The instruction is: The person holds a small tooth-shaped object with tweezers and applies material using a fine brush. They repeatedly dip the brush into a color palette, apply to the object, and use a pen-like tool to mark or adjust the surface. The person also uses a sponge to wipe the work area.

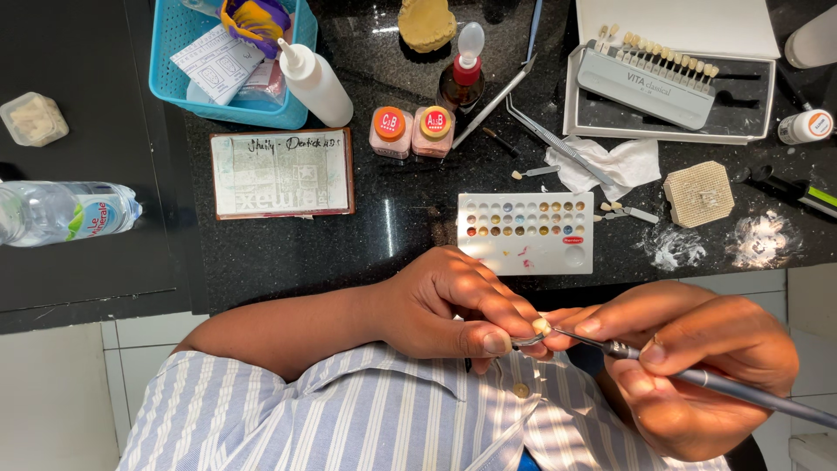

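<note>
Tooth (541, 326): pinched in left hand (445, 305) fingertips.
Brush (697, 377): gripped by right hand (697, 366), tip touching tooth.

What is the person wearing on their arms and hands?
Both hands are bare: no gloves, rings or watch show on the left hand or the right hand. The left forearm is uncovered. The person wears a shirt with thin blue and white stripes and a small round button near the middle.
</note>
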